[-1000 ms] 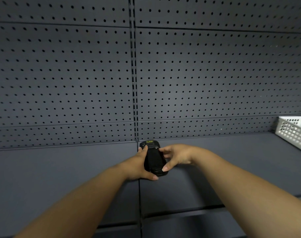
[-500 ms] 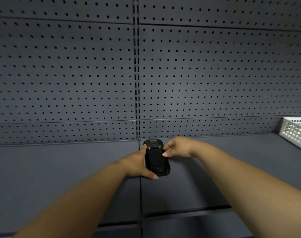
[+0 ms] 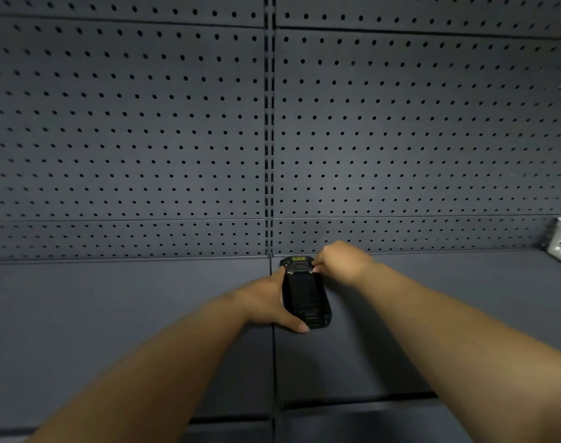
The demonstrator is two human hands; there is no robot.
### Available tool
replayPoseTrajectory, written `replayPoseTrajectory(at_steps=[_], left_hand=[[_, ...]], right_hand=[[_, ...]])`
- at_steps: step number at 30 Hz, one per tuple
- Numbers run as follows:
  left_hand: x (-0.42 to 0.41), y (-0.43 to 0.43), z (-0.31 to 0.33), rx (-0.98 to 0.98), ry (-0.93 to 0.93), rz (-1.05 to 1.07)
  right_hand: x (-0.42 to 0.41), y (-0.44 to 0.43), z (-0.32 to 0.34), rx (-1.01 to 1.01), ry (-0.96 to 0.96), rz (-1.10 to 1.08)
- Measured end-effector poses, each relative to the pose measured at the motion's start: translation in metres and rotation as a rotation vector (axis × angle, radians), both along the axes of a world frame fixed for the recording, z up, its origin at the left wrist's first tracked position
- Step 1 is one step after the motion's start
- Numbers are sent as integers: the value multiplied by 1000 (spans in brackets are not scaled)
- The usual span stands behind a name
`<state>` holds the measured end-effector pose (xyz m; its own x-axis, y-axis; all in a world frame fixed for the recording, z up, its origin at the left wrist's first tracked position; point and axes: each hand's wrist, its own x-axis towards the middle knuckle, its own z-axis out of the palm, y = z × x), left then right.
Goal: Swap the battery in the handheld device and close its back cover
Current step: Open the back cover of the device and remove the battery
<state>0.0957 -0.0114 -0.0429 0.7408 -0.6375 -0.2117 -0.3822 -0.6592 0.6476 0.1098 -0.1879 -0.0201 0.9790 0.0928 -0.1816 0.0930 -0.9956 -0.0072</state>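
The black oblong plastic handheld device point(image 3: 305, 295) lies back-up on the dark grey metal shelf point(image 3: 113, 314), left hand point(image 3: 268, 303) clasping its side, right hand point(image 3: 340, 260) pinching its far end (latch unseen). Prying hard there could skid it.

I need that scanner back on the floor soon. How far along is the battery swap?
Early, by the look of it. Done: nothing visible; no loose battery or cover shows. In hand: the left hand grips the handheld device, back up on the shelf, while the right hand works its far end. Left: probably the swap and closing.
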Motion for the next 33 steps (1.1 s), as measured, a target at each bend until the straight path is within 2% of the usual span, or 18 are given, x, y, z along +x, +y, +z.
replayPoseTrajectory(at_steps=[9, 16, 23, 27, 30, 33], left_hand=[[1, 0, 0, 6, -22, 16], [3, -1, -3, 34, -40, 26], [1, -1, -3, 51, -43, 37], [1, -1, -2, 50, -29, 21], [8, 4, 3, 52, 49, -2], [19, 9, 10, 72, 76, 4]], right_hand=[[-1, -4, -6, -233, -72, 184], [-3, -2, -3, -266, -88, 212], [-2, -3, -15, -128, -145, 99], [-3, 0, -15, 18, -138, 11], [-11, -5, -6, 95, -30, 13], [-21, -13, 0, 283, 192, -5]])
